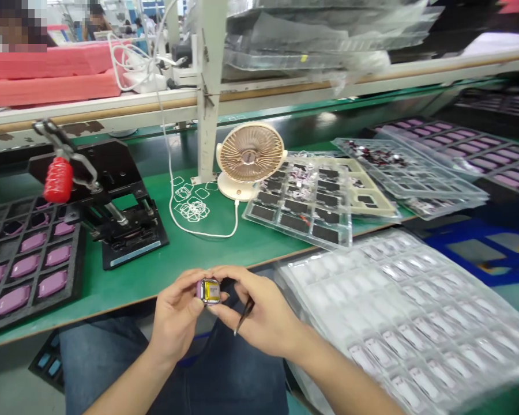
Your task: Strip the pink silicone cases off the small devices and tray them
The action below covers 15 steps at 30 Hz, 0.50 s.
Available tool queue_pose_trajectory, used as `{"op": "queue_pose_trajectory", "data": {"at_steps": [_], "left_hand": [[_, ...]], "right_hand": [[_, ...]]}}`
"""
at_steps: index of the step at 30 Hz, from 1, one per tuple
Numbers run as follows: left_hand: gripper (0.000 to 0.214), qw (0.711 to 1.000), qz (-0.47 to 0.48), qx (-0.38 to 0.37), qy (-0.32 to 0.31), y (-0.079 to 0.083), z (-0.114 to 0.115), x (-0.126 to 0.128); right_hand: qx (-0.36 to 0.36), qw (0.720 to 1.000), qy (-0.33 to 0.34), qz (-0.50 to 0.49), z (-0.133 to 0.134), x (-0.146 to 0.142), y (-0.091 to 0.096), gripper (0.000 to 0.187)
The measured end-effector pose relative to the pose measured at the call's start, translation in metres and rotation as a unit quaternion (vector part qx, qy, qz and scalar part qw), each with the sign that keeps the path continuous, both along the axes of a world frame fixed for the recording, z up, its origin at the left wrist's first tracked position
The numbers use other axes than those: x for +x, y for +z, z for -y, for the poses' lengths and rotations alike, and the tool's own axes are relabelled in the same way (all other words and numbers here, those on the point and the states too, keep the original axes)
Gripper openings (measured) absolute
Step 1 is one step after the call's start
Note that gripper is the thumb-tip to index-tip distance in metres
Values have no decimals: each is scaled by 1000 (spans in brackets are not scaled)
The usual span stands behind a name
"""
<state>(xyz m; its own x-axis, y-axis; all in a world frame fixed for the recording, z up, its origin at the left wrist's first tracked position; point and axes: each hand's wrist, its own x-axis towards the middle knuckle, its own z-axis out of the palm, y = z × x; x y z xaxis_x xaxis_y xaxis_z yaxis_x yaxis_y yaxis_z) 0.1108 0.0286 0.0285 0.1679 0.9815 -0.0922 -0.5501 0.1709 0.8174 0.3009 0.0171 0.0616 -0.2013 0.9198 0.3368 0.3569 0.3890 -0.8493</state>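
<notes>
My left hand (pixel 175 311) and my right hand (pixel 259 311) meet above the front edge of the green bench. Between their fingertips is a small rounded pink component (pixel 209 291) with a yellow-edged, shiny face. My left fingers and thumb pinch its left side. My right fingers touch its right side, and the same hand also grips dark pointed tweezers (pixel 244 316), their tips angled down and apart from the component.
A black foam tray (pixel 26 259) of pink parts and a black press jig (pixel 112 202) with a red handle stand left. Clear trays (pixel 303 202) and a white desk fan (pixel 248 158) stand ahead. A large clear blister tray (pixel 398 311) lies right.
</notes>
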Motion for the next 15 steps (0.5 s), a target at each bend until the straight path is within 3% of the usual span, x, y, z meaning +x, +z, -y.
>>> {"op": "queue_pose_trajectory", "data": {"at_steps": [3,5,8,10,13,15], "left_hand": [[37,999,-36,2,-27,-16,17,0],[44,996,-61,-36,-53,-33,27,4],[49,982,-70,-121,-130,-54,37,19],[44,963,-76,-174,-192,-56,43,33],[41,945,-94,-217,-226,-47,50,50],[43,945,-104,-222,-216,-41,51,54]], "right_hand": [[-31,995,-42,-85,27,1,-9,42],[-49,988,-66,-130,52,6,-21,42],[-66,981,-138,-119,91,17,-43,47],[-81,979,-174,-75,115,36,-53,54],[-174,946,-268,60,135,98,-63,33],[-257,876,-375,163,133,164,-70,12]]}}
